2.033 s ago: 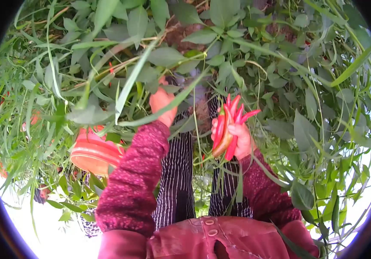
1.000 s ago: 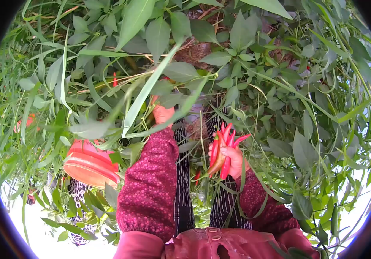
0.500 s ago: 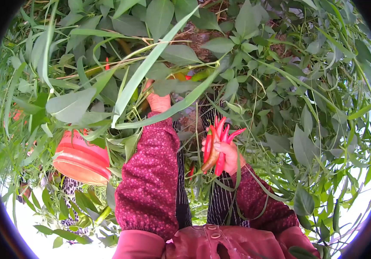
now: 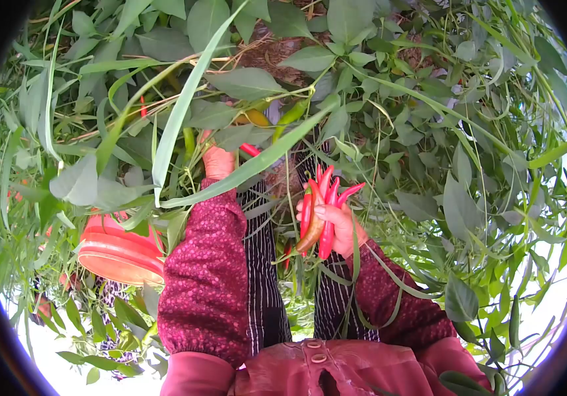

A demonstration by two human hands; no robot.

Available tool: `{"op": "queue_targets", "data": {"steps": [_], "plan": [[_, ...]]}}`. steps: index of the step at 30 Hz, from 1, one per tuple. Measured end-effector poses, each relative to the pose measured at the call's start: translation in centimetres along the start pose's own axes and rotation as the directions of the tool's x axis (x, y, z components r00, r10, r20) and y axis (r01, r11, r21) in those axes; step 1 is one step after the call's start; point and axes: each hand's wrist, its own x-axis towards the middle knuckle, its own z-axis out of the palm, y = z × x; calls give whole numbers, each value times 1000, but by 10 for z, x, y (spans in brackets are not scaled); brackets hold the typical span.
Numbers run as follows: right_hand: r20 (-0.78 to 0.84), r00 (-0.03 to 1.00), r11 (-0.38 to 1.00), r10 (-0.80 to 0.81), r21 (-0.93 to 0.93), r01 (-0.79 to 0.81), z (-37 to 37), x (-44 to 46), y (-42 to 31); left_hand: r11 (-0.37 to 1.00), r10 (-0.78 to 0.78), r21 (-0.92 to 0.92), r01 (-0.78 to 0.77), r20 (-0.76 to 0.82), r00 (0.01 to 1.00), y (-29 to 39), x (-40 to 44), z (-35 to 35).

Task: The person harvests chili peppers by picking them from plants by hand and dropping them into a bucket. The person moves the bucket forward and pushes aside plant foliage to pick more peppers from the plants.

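Observation:
A bunch of several red chili peppers, one of them partly brownish green, is gripped in my right hand, tips pointing up. My left hand reaches into the pepper plant, its fingers mostly covered by leaves. Just right of that hand, a red chili pepper shows beneath a leaf. Above it are an orange-brown pepper and a green pepper. Whether my left fingers hold anything is hidden.
A red bucket stands tilted among the plants at the left. Long grass blades cross in front of my left arm. Dense foliage fills the right side. My striped trousers show between the arms. Another red pepper shows at upper left.
My left hand and sleeve have shifted left in view, along with the surrounding leaves. A red chili pepper beside that hand shows more now. My right hand still holds its bunch, slightly higher and further left.

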Motion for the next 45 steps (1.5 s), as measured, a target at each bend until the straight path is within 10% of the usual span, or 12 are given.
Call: {"op": "queue_targets", "data": {"steps": [7, 10, 13, 17, 25, 28, 31, 33, 34, 37, 42, 45], "plan": [[30, 1000, 999, -10, 39, 9, 6, -6, -7, 784, -453, -499, 369, -54, 890, -6, -43, -17], [53, 999, 1000, -10, -26, 12, 10, -3, -12, 882, -295, -292, 369, 268, 917, 28, -75, -12], [-14, 997, 993, -82, -89, 81, 35, 1, -28, 927, -318, -134, 351, 220, 922, 63, -89, -10], [57, 995, 983, -78, -162, 86, 51, 4, -36, 894, -173, -371, 250, 229, 958, 103, -95, 4], [163, 986, 998, 21, 58, -31, 51, 8, -14, 989, -24, -142, 40, 113, 993, 112, -101, 25], [218, 973, 990, 76, 100, -100, 49, 4, -19, 970, 82, 196, -144, 295, 952, 135, -90, 14], [333, 935, 987, 119, 64, -148, 47, 1, -29, 963, 215, 77, -259, 358, 909, 181, -51, -18], [381, 914, 986, 141, 33, -166, 40, 5, -27, 773, 277, 479, -416, 336, 900, 214, -9, -50], [418, 900, 987, 125, 39, -156, 37, 8, -25, 941, -24, 326, -95, 340, 940, 223, 8, -68], [470, 875, 986, 118, 48, -158, 39, 7, -28, 395, -102, 821, -413, 486, 868, 206, 45, -140], [438, 891, 986, 118, 53, -156, 35, 9, -22, 273, 33, 745, -608, 625, 780, 150, 28, -191], [438, 888, 984, 138, 40, -173, 31, 9, -20, 514, -260, 846, -141, 310, 914, 138, 21, -170]]}}
